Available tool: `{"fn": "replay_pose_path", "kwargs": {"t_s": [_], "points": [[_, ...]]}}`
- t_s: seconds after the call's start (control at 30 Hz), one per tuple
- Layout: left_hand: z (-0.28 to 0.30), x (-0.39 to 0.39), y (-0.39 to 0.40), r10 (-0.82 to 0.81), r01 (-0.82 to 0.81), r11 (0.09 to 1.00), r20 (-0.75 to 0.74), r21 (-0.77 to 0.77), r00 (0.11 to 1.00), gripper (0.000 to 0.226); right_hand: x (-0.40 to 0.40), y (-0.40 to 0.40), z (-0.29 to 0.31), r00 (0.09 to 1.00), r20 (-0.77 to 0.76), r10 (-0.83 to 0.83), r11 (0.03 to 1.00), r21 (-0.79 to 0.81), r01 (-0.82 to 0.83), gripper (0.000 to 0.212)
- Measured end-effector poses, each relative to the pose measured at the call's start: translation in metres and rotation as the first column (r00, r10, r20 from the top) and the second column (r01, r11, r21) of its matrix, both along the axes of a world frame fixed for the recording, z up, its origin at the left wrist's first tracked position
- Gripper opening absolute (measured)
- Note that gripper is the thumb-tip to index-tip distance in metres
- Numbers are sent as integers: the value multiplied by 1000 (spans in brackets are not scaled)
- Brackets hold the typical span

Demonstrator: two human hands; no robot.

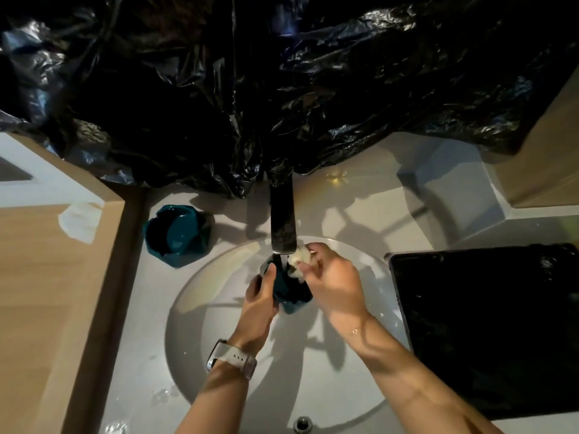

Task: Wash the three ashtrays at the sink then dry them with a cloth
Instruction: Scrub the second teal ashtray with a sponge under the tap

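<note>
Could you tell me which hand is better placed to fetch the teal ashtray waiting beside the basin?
Left, probably: the left hand is on the waiting ashtray's side; the right hand pinches a sponge.

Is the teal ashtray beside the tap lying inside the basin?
No, that ashtray sits on the counter left of the tap, outside the basin.

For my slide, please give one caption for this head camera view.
Left hand holds a teal ceramic ashtray under the black faucet while right hand scrubs with a pale sponge.
</note>
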State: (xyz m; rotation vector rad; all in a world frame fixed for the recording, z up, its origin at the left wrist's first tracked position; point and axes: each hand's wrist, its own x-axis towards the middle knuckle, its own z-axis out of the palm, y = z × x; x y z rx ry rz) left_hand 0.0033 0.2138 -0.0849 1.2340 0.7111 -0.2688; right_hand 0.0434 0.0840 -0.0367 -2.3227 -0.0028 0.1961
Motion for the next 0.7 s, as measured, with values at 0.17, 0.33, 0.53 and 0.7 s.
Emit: {"fn": "replay_pose_path", "kwargs": {"t_s": [0.17, 0.33, 0.53, 0.7], "points": [[5, 0, -5, 81, -83, 996, -72, -26, 994, 37, 2, 18, -22, 921, 70, 384, 915, -163, -369, 24], [5, 5, 12, 4, -4, 1000, 12, -15, 1000, 47, 19, 9, -12, 795, -165, 583, 807, 5, -591, 13], [6, 5, 1, -17, 17, 1000, 3, -22, 1000, 65, 21, 22, -9, 943, -30, 331, 925, -185, -330, 16], [5, 4, 13, -67, 68, 998, 22, -16, 997, 42, 18, 18, -9, 855, -255, 451, 891, 184, -415, 13]]}}
